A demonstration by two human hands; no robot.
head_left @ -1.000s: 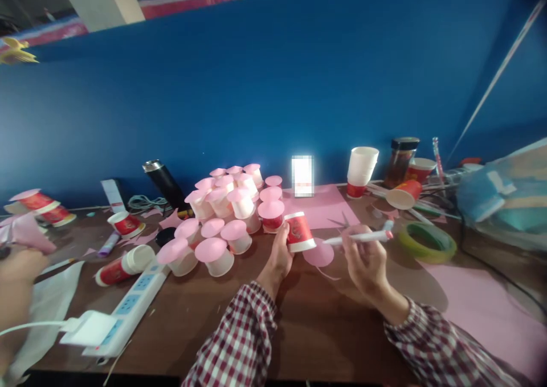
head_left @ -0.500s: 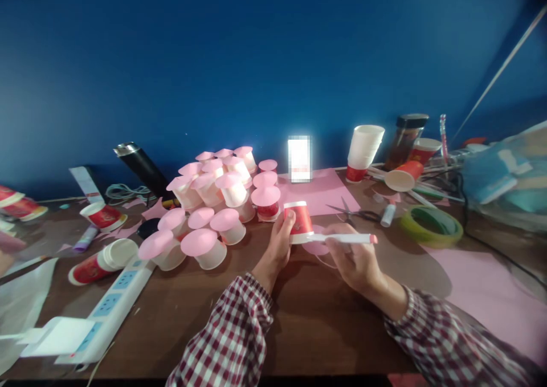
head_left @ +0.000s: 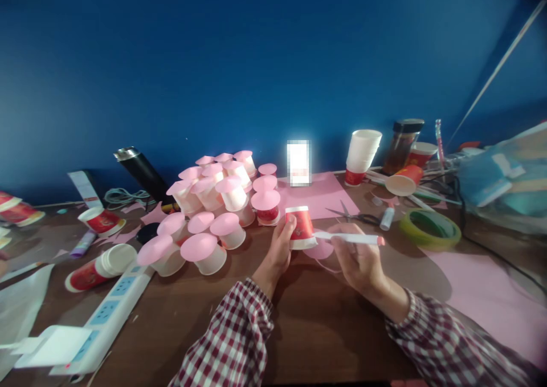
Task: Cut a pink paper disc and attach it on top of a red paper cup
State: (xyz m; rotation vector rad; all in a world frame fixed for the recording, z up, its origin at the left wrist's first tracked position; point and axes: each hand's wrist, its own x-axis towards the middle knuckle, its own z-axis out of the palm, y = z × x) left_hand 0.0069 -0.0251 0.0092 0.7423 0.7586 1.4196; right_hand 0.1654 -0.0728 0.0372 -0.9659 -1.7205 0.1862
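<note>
My left hand (head_left: 280, 243) is closed round a red paper cup (head_left: 301, 226), which it holds upside down, wide rim low. In my right hand (head_left: 356, 261) is a white marker pen (head_left: 357, 239) with a reddish back end. Its pale tip points left and meets or nearly meets the cup's lower rim; I cannot tell which. A pink paper disc (head_left: 320, 251) lies behind my right hand, partly hidden. To the left stand several upturned paper cups (head_left: 211, 261) with pink paper cones or discs (head_left: 199, 247) on top.
Scissors (head_left: 354, 217), a glue stick (head_left: 387, 218) and a roll of tape (head_left: 429, 228) lie on the right. Pink sheets (head_left: 316, 196) rest behind the cup and at far right. A power strip (head_left: 102, 313), a black flask (head_left: 143, 173) and tipped cups (head_left: 100, 267) are left.
The view has shifted slightly, so most things sit a little lower. My left hand still grips the cup, and the marker pen stays at its lower rim in my right hand.
</note>
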